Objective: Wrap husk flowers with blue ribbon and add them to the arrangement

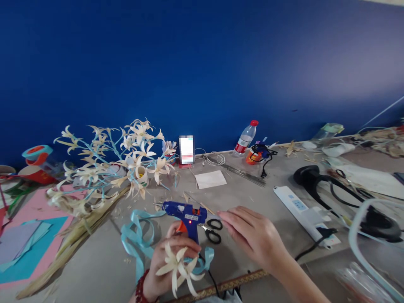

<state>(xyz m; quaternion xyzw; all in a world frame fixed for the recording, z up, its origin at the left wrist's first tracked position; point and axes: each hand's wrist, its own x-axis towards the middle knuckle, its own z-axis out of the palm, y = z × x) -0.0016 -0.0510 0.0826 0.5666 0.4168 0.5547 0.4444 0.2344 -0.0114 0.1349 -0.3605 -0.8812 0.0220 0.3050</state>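
My left hand (170,256) is closed around the handle of a blue hot glue gun (186,212), whose nozzle points left and whose small red light is lit. A cream star-shaped flower (179,269) also sits at that hand, seemingly held along with the gun. My right hand (252,229) pinches a translucent glue stick (214,214) at the back end of the gun. Black-handled scissors (213,237) lie between the two hands. Light blue ribbon (135,231) loops on the table left of the gun, with another piece beside my left wrist.
Branches of cream flowers (139,155) stand at the back left, above dried husks (75,235). A lit phone (187,149) leans at the wall. A bottle (245,141) stands behind. A power strip (303,214) and black cables lie to the right; coloured paper (34,248) lies left.
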